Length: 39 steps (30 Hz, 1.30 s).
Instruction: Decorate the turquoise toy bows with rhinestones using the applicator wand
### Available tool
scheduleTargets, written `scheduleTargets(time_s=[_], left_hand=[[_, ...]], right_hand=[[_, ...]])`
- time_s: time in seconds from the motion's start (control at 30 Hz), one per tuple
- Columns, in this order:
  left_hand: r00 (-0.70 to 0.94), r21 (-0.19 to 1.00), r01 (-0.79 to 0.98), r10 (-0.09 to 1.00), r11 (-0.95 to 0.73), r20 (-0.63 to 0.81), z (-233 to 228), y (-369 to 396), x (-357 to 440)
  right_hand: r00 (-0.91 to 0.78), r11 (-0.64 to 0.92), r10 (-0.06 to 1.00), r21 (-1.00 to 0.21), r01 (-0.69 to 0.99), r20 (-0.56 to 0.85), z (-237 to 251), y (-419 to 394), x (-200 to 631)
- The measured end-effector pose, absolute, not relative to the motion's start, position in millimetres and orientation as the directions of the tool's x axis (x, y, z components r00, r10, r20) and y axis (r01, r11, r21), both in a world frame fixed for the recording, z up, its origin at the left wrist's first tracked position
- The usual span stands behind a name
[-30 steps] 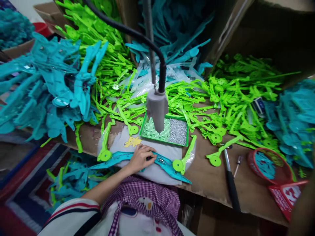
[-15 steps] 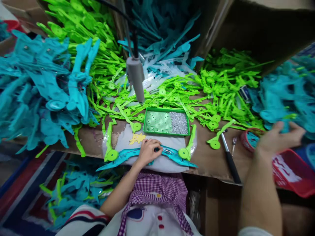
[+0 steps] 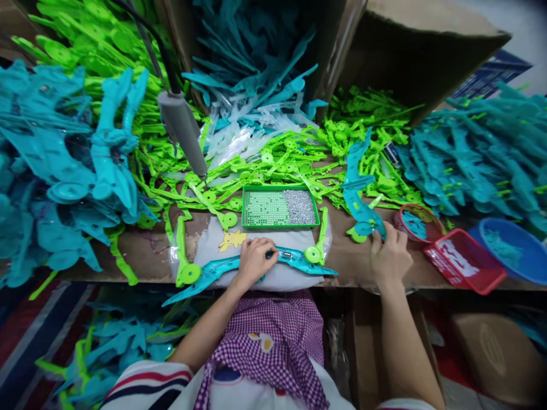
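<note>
Teal bow-shaped part [image 3: 294, 262] lies flat across the white cloth pad [image 3: 213, 245] at the near edge of the workbench [image 3: 141, 253], with a green wheel-ended arm [image 3: 182, 250] at its left end and another [image 3: 318, 242] at its right. The left hand [image 3: 254, 261] presses down on the middle of this part, fingers curled together over it; its position matches the two earlier views, so the part remains pinned in place.

The right hand [image 3: 388, 253] is the item that has changed. One second ago it was out of view; half a second ago it was spread open over the teal pile at the far right; it now sits near the bench edge, fingers closed on the lower end of a second teal part [image 3: 356, 182], which stands up and away over the green pieces. This indicates, as a judgement, that a matching piece has been fetched from the pile and brought beside the pinned one.

The hanging grey driver [image 3: 182, 134] now appears further left, clear of the green screw tray [image 3: 280, 208]. A small red bowl [image 3: 416, 222], a red basket [image 3: 465, 262] and a blue bowl [image 3: 510, 247] sit to the right.
</note>
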<state>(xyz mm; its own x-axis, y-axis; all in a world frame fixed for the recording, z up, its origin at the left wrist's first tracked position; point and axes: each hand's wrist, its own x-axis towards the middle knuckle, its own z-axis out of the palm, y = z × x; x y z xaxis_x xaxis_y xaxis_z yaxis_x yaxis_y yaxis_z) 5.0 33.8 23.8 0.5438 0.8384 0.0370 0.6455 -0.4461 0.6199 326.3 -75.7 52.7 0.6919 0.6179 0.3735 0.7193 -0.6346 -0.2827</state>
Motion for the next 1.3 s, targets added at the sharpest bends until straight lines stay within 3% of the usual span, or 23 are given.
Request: scheduleTargets(time_s=[0.07, 0.13, 0.2, 0.27, 0.37, 0.47, 0.67, 0.8, 1.0, 1.13, 1.3], left_hand=[[0.534, 0.616, 0.657, 0.845, -0.435, 0.026, 26.5, 32.1, 7.1], [0.531, 0.593, 0.671, 0.847, -0.445, 0.035, 28.4, 30.4, 8.5], [0.535, 0.551, 0.686, 0.842, -0.475, 0.060, 29.2, 28.9, 8.9], [0.546, 0.506, 0.699, 0.834, -0.505, 0.079, 29.2, 27.5, 8.5], [0.562, 0.442, 0.717, 0.822, -0.539, 0.090, 29.6, 23.7, 7.5], [0.577, 0.360, 0.746, 0.813, -0.561, 0.071, 32.6, 16.6, 6.9], [0.594, 0.206, 0.791, 0.803, -0.576, -0.037, 44.0, -3.8, 4.6], [0.588, 0.175, 0.806, 0.799, -0.566, -0.127, 45.6, -14.2, 4.5], [0.556, 0.260, 0.817, 0.824, -0.515, -0.112, 36.7, -16.7, 7.0], [0.503, 0.273, 0.842, 0.860, -0.466, -0.086, 28.0, -18.0, 8.6], [0.476, 0.204, 0.868, 0.876, -0.453, -0.081, 25.4, -26.0, 10.3]], right_hand=[[0.678, -0.565, 0.649, -0.379, 0.733, 0.344, 59.7, -74.6, 329.8], [0.706, -0.459, 0.650, -0.595, 0.659, 0.281, 62.7, -70.5, 335.4], [0.769, -0.351, 0.629, -0.843, 0.407, 0.109, 62.7, -65.3, 340.2], [0.751, -0.253, 0.644, -0.967, 0.027, -0.147, 61.9, -61.3, 343.2], [0.542, -0.199, 0.713, -0.869, -0.453, -0.445, 62.2, -58.4, 345.7], [0.356, -0.226, 0.755, -0.728, -0.647, -0.551, 64.7, -55.7, 347.2], [0.247, -0.186, 0.861, -0.727, -0.661, -0.444, 70.7, -57.4, 325.5], [0.331, 0.027, 0.913, -0.774, -0.633, -0.239, 72.7, -68.7, 281.9], [0.487, 0.269, 0.872, -0.783, -0.560, -0.048, 111.0, -46.7, 222.8], [0.496, 0.366, 0.865, -0.774, -0.517, 0.078, 144.0, -27.0, 206.8], [0.586, 0.352, 0.808, -0.840, -0.412, 0.051, 126.3, -45.8, 200.6]])
